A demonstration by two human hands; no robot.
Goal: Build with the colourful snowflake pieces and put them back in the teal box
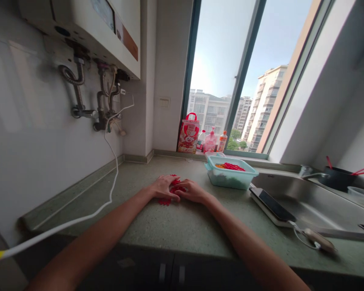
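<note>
On the countertop, my left hand (165, 188) curves over a cluster of red pieces with toothed edges (164, 201), its thumb reaching toward the other hand. Facing it, my right hand (194, 191) has its bent fingers on the same red pieces. The fingers of both hands nearly meet and cover much of the cluster, so its full shape and exact kind are hidden. To the right of my hands stands a pale teal plastic box (230, 178) without a lid on, holding red and orange pieces and darker ones lower down.
A stainless sink (309, 202) lies at the right, with a phone (273, 205) at its near-left rim and a cabled beige device (320, 241). A white cable (109, 198) crosses the counter's left side. A red bag (188, 135) and bottles (210, 141) line the windowsill.
</note>
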